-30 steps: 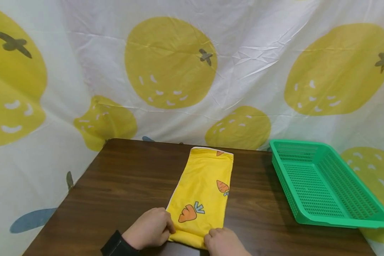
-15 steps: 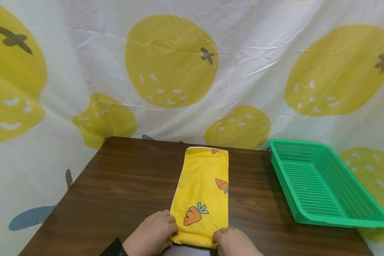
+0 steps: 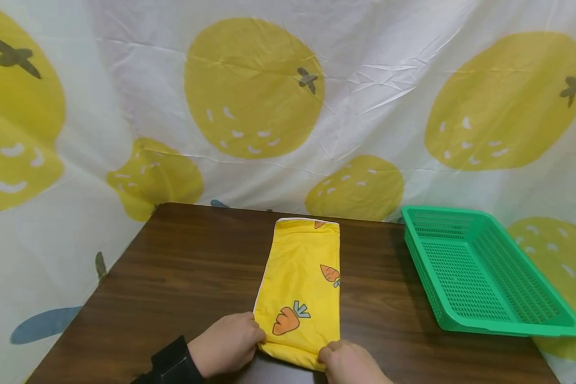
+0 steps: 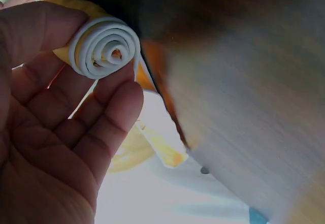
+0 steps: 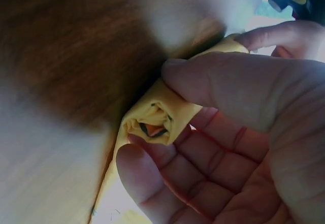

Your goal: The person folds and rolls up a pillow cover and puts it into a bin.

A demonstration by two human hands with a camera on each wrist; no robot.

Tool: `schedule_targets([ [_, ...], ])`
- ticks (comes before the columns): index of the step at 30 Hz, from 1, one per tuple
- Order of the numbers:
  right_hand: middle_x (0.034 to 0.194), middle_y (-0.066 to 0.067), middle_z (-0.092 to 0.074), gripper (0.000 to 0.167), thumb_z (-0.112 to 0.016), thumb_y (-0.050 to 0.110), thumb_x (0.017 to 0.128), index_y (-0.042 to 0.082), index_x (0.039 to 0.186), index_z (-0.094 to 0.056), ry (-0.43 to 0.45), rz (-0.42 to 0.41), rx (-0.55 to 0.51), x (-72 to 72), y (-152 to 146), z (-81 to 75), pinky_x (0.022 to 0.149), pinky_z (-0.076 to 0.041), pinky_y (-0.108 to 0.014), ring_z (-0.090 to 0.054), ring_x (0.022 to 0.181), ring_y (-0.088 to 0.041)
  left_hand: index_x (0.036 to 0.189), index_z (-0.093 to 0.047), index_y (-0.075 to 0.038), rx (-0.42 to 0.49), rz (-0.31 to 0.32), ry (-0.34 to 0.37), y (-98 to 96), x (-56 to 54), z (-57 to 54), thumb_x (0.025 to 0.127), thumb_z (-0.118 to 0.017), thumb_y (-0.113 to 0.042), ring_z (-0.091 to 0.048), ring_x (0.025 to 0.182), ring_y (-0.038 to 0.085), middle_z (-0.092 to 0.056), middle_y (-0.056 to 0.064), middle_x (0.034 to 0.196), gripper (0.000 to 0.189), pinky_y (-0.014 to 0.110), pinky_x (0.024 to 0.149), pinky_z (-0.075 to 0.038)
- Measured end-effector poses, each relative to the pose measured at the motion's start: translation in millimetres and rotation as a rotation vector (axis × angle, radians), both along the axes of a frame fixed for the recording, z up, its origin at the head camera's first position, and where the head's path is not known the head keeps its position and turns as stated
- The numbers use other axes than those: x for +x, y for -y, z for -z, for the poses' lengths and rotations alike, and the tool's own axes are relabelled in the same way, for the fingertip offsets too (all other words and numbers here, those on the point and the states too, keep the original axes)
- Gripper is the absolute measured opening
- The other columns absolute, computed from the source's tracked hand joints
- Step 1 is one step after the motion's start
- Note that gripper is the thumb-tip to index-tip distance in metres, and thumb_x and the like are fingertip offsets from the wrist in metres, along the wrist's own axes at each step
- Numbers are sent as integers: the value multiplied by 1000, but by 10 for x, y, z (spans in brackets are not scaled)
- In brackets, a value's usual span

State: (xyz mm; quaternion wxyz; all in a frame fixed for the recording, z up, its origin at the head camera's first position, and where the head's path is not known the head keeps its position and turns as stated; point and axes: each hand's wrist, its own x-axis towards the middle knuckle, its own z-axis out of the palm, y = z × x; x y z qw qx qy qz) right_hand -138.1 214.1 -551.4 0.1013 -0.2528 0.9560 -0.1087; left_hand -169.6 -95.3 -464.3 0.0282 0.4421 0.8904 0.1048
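Note:
A yellow carrot-print cloth [image 3: 302,272] with white edging lies as a long strip on the brown table, its near end rolled up. My left hand [image 3: 228,342] grips the left end of the roll, and my right hand [image 3: 351,365] grips the right end. In the left wrist view, the roll's end [image 4: 104,49] shows as a white-edged spiral between thumb and fingers. The right wrist view has the other end of the roll [image 5: 150,122], a looser yellow fold with the thumb on top and fingers on the far side.
A green plastic basket [image 3: 468,288] stands at the right side of the table [image 3: 187,266]. Behind and at the left hangs a white curtain [image 3: 355,69] printed with yellow fruit. A black cuff [image 3: 175,360] covers the left wrist.
The cloth has turned slightly, its far end shifting left and its near end right, so it lies straighter. My right hand has moved a little right; both hands keep their grip on the roll.

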Motion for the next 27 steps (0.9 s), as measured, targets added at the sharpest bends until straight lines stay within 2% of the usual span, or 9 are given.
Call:
schedule_targets([
  [4, 81, 11, -63, 11, -80, 15, 86, 19, 94, -74, 10, 13, 12, 77, 108, -299, 68, -53, -32, -53, 73, -1, 92, -78, -23, -17, 8, 63, 15, -83, -28, 95, -75, -10, -55, 80, 0, -67, -12, 86, 14, 26, 73, -53],
  [6, 80, 9, -62, 11, -80, 13, 86, 16, 93, -72, 10, 20, 16, 145, 176, -516, 67, -51, -32, -52, 73, -3, 95, -79, -22, -31, 14, 79, 11, -114, -33, 96, -75, -10, -56, 83, 0, -68, -12, 89, 13, 26, 75, -54],
  [8, 80, 10, -61, 12, -80, 13, 85, 18, 92, -71, 3, 29, 22, 134, 174, -478, 68, -51, -32, -51, 73, -3, 95, -78, -22, -49, 19, 77, -2, -122, -30, 97, -74, -10, -54, 80, 0, -64, -12, 87, 13, 25, 72, -52],
  [13, 81, 13, -60, 13, -80, 17, 84, 23, 92, -71, -46, 20, 13, 28, 65, -70, 69, -51, -28, -52, 75, -1, 89, -73, -22, -59, 20, 79, -38, -145, 9, 99, -71, -9, -43, 71, 1, -51, -12, 82, 17, 22, 66, -44],
  [15, 82, 12, -61, 10, -80, 18, 88, 21, 93, -73, -51, 10, 18, 58, 84, -141, 68, -51, -29, -53, 76, -2, 89, -72, -22, -48, 13, 108, -40, -185, 27, 100, -71, -10, -45, 72, 1, -53, -12, 82, 16, 22, 67, -45],
  [21, 81, 10, -62, 13, -85, 24, 90, 18, 93, -74, -3, 47, 43, 210, 242, -663, 69, -50, -28, -54, 75, -3, 87, -69, -17, 65, -6, 256, -4, -310, 32, 101, -71, -13, -47, 66, 1, -54, -12, 76, 15, 22, 63, -45],
  [22, 81, 10, -62, 12, -84, 25, 90, 18, 93, -74, -7, 51, 49, 229, 258, -715, 69, -50, -28, -53, 75, -3, 88, -70, -17, 82, 25, 235, 21, -366, 126, 103, -70, -16, -48, 68, 2, -55, -11, 77, 15, 23, 64, -45],
  [25, 80, 9, -61, 11, -83, 24, 92, 18, 92, -74, -32, 56, 71, 268, 288, -794, 69, -50, -29, -54, 75, -5, 87, -75, -14, 132, 48, 235, 32, -400, 143, 99, -74, -14, -50, 69, 0, -60, -10, 79, 12, 22, 65, -46],
  [27, 80, 9, -62, 10, -82, 22, 92, 17, 91, -73, -61, 50, 74, 278, 285, -810, 69, -50, -29, -55, 76, -6, 88, -78, -13, 156, 36, 247, 31, -417, 147, 97, -76, -15, -51, 72, -1, -63, -10, 81, 9, 21, 67, -47],
])
